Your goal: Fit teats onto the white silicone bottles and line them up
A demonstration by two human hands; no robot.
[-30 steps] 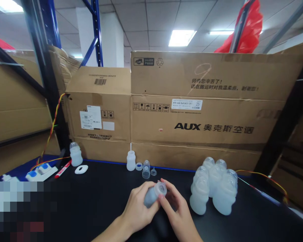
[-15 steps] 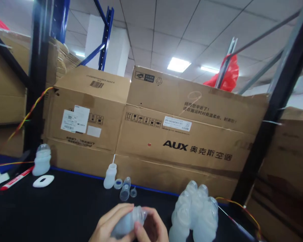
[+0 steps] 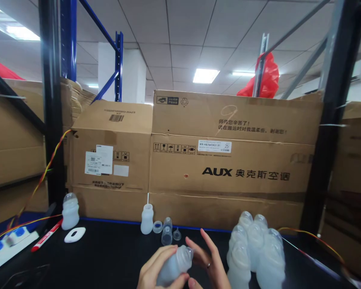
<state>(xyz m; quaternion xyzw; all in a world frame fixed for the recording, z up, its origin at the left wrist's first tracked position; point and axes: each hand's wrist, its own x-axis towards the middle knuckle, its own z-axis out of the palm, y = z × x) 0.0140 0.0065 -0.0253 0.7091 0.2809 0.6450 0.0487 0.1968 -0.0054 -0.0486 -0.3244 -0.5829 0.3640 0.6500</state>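
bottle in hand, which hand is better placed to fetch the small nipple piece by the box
Probably the right hand: it is open, fingers spread, beside the bottle's mouth and holding nothing. The left hand is wrapped around the bottle. The nipple piece lies just beyond, slightly left of the right hand.

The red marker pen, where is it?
In the head view, the red marker pen lies far left on the black table, between the white power strip and the white oval piece.

Single head view, worn cam, faced forward and slightly down across the bench toward stacked cardboard boxes; hands sat close at the bottom edge.
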